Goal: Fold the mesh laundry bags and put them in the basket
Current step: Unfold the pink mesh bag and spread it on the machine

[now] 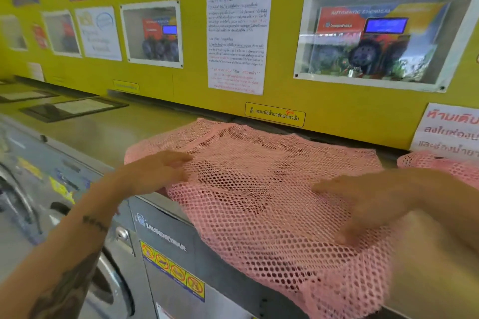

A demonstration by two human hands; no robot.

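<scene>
A pink mesh laundry bag (pixel 248 189) lies spread flat on top of a washing machine, its near part hanging over the front edge. My left hand (pixel 158 171) rests flat on the bag's left edge with fingers spread. My right hand (pixel 363 202) lies palm down on the bag's right side, fingers apart and blurred. Neither hand grips the mesh. A second pink mesh bag (pixel 440 166) shows at the right edge, partly behind my right arm. No basket is in view.
The grey washing machine front (pixel 166 241) with warning stickers drops away below the bag. Its round door (pixel 108 287) is at lower left. A yellow wall (pixel 181 80) with posters and notices stands right behind the machine tops.
</scene>
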